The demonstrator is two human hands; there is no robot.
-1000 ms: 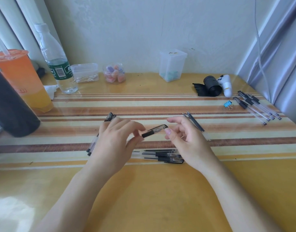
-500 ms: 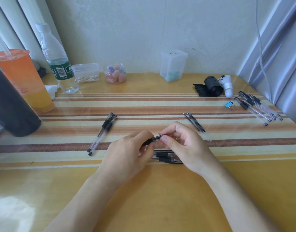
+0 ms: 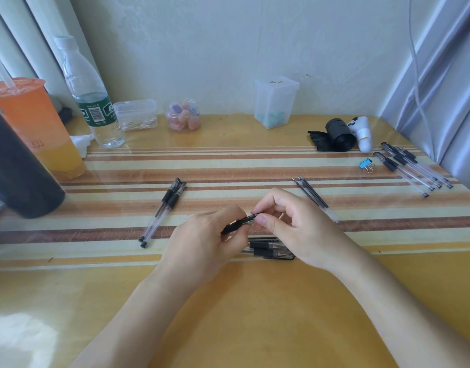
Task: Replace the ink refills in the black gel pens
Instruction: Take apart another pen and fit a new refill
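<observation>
While my left hand (image 3: 202, 243) grips the black gel pen (image 3: 240, 222) by its dark end, my right hand (image 3: 295, 224) pinches its clear end, just above the pile of pens (image 3: 271, 247) on the desk (image 3: 255, 314).

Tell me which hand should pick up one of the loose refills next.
Right, probably. The right hand sits just beside the loose refills and only pinches one end of the pen. The left hand grips the pen's other end and would have to cross over.
</observation>
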